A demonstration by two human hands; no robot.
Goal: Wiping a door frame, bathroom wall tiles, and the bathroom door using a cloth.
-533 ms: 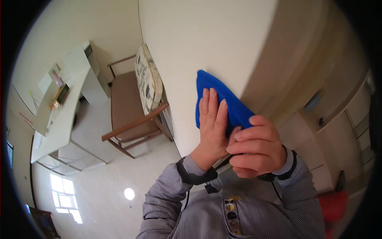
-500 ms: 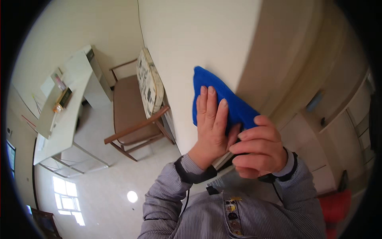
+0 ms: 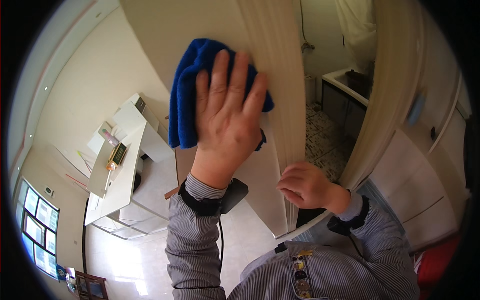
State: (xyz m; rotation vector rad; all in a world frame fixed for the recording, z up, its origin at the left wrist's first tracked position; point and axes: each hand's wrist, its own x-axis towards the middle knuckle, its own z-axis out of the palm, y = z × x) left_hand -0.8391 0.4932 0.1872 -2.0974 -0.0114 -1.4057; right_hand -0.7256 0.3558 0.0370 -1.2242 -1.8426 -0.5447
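Note:
A blue cleaning cloth [image 3: 184, 107] is pressed against the cream wall face [image 3: 200, 20] beside a door frame. My left hand [image 3: 225, 115] holds it there, palm down, with four fingers spread over the fabric; the thumb is hidden. Folds of cloth hang out to the left of the hand, and a small corner shows beside the wrist. Lower and to the right, my right hand [image 3: 306, 186] is loosely curled in front of the door frame [image 3: 282, 100]. Nothing shows in its fingers.
Right of the frame, a doorway opens on a patterned floor [image 3: 325, 135] and a sink [image 3: 345, 77]. A white desk [image 3: 135, 160] with a boxed item on it stands at the left. Light cabinet panels [image 3: 405, 175] flank my right arm, above something red [image 3: 440, 262].
The cloth and my left hand have moved up and left along the wall. My right hand has come away from the cloth and curled. The view has turned, bringing the doorway into sight.

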